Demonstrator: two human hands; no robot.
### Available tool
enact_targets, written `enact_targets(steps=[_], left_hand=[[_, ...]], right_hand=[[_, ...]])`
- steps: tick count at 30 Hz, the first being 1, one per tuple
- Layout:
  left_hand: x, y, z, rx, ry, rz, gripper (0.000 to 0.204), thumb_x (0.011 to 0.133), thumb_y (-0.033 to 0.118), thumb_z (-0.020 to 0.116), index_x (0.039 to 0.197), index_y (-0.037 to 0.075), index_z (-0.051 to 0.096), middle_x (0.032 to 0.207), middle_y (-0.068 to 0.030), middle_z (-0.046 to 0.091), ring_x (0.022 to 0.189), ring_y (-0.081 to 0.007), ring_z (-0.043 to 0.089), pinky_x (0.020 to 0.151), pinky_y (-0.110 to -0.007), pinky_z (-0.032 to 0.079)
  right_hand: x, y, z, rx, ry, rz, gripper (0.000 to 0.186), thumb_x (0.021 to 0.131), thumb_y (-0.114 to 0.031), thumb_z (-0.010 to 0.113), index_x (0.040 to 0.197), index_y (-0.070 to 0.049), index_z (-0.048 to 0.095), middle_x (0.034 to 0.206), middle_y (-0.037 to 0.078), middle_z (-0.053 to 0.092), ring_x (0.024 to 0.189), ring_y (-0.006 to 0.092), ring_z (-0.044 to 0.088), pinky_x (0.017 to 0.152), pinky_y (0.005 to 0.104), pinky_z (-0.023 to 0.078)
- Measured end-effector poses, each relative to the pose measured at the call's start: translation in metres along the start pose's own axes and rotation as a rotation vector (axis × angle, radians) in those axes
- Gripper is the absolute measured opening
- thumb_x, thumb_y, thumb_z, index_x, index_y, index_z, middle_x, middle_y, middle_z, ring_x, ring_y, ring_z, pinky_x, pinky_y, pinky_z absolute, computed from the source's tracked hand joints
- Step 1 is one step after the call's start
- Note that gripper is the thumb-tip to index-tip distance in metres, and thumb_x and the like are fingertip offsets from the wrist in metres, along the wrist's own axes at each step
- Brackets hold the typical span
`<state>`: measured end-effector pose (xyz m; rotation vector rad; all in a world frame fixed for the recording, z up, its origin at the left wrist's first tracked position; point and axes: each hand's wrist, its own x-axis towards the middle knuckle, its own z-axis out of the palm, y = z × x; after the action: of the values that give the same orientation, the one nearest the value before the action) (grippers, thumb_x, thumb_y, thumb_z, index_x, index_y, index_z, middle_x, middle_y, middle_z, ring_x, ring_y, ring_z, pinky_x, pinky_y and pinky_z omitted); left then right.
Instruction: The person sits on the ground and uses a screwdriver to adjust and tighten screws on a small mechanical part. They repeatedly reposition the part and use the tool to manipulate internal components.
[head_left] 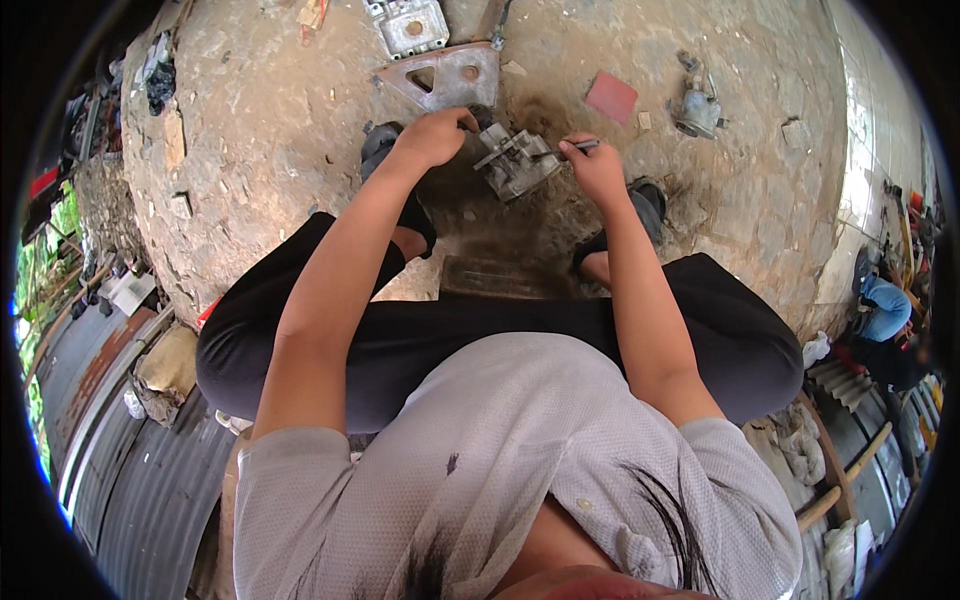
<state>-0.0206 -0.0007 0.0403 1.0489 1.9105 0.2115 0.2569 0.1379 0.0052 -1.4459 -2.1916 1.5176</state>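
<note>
A grey cast-metal machine part (517, 165), blocky and dirty, lies on the ground between my feet. My right hand (598, 172) pinches a slim dark pen-like tool (583, 147) whose tip reaches the part's right side. At the part's upper left is my left hand (437, 138), its fingers curled down beside a dark rounded piece (482, 118). Whatever those fingertips grip, if anything, is hidden.
Beyond my hands lie a triangular metal plate (450, 80) with holes and a grey metal housing (412, 28). A red flat piece (612, 97) and a small metal carburetor-like part (698, 108) are to the right. My dark shoes (648, 207) flank the workspace.
</note>
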Motion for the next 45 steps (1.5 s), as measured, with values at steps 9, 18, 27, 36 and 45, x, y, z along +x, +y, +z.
enact_targets(steps=[9, 18, 27, 36, 45], left_hand=[[0.009, -0.015, 0.009, 0.003, -0.016, 0.001, 0.038, 0.093, 0.016, 0.054, 0.126, 0.022, 0.072, 0.133, -0.0162, 0.070, 0.127, -0.0351, 0.064, 0.108, -0.045, 0.049], [0.009, -0.015, 0.012, -0.003, 0.015, 0.018, 0.040, 0.090, 0.013, 0.053, 0.123, 0.022, 0.074, 0.135, -0.0152, 0.070, 0.128, -0.0357, 0.063, 0.109, -0.045, 0.049], [0.000, -0.004, 0.009, -0.029, 0.012, -0.027, 0.032, 0.093, 0.015, 0.060, 0.123, 0.017, 0.072, 0.130, -0.0168, 0.071, 0.126, -0.0358, 0.064, 0.106, -0.044, 0.049], [0.000, 0.001, 0.005, -0.008, 0.016, -0.044, 0.040, 0.090, 0.011, 0.052, 0.122, 0.021, 0.074, 0.137, -0.0136, 0.069, 0.130, -0.0337, 0.062, 0.110, -0.044, 0.048], [0.012, -0.014, 0.010, 0.002, 0.015, 0.015, 0.040, 0.090, 0.012, 0.052, 0.121, 0.021, 0.074, 0.135, -0.0141, 0.070, 0.129, -0.0341, 0.063, 0.110, -0.044, 0.048]], right_hand=[[-0.017, -0.031, 0.004, -0.207, -0.048, 0.013, 0.027, 0.095, -0.032, 0.075, 0.102, -0.006, 0.078, 0.083, 0.017, 0.075, 0.081, 0.0384, 0.072, 0.073, 0.0423, 0.054], [-0.018, -0.032, 0.004, -0.279, -0.064, -0.052, 0.033, 0.100, -0.034, 0.072, 0.092, -0.002, 0.074, 0.071, 0.009, 0.070, 0.063, 0.0173, 0.062, 0.063, 0.0371, 0.049], [-0.020, -0.030, 0.012, -0.241, 0.090, -0.080, 0.027, 0.101, -0.036, 0.066, 0.103, -0.011, 0.077, 0.090, 0.020, 0.075, 0.088, 0.0430, 0.071, 0.077, 0.0498, 0.055], [-0.014, -0.029, 0.010, -0.319, 0.045, -0.006, 0.029, 0.102, -0.037, 0.063, 0.103, -0.011, 0.075, 0.092, 0.021, 0.074, 0.095, 0.0458, 0.070, 0.081, 0.0526, 0.054], [-0.008, -0.022, 0.013, -0.275, 0.065, -0.010, 0.030, 0.102, -0.037, 0.063, 0.107, -0.011, 0.075, 0.097, 0.020, 0.075, 0.097, 0.0435, 0.070, 0.082, 0.0504, 0.055]])
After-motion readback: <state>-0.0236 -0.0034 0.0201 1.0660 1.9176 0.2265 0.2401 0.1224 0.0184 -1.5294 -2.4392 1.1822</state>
